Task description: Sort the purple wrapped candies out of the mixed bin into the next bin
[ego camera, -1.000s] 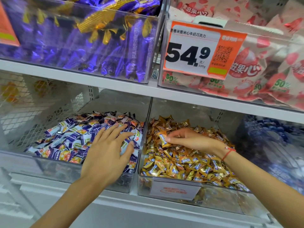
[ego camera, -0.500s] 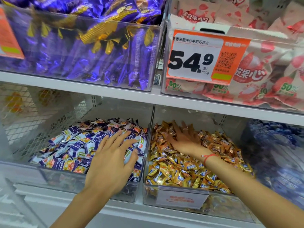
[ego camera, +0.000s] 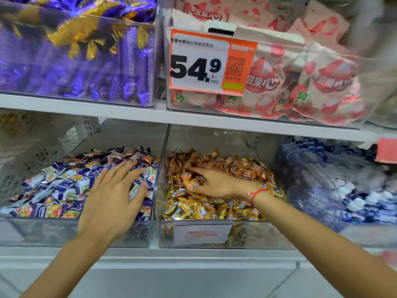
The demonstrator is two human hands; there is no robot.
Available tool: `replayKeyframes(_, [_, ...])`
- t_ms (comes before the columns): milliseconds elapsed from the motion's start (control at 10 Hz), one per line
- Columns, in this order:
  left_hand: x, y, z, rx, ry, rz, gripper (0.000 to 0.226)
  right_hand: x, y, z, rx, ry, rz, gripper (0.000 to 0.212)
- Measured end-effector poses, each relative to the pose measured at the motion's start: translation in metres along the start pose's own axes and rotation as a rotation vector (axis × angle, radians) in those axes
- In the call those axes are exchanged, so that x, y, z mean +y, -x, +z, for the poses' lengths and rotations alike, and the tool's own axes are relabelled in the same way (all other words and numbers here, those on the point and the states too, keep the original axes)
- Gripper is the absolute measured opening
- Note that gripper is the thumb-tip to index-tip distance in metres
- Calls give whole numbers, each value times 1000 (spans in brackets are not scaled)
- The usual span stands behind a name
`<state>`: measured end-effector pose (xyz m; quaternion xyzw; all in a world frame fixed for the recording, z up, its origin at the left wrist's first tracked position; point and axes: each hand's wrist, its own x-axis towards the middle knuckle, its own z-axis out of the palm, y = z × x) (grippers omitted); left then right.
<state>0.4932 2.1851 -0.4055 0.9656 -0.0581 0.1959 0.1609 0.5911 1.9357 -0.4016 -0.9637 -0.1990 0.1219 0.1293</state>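
Now I rake my right hand (ego camera: pixel 217 183), fingers spread flat, through the orange bin (ego camera: pixel 160 214) hunting purple strays; none show. My left hand (ego camera: pixel 113 196) rests open on the purple candies (ego camera: pixel 60 186). Since a second ago, the right dropped its pinch and reached deeper.

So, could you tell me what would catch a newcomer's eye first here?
Probably the orange price tag reading 54.9 on the upper right bin. Below it, the left hand lies spread on the purple candies, and the right hand lies on the orange-gold candies alongside.
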Motion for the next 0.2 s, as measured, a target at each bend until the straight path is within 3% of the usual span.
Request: replayKeyframes(200, [2,-2,-3,49,-17,54,63,17,61,-32,127,-127,64,54])
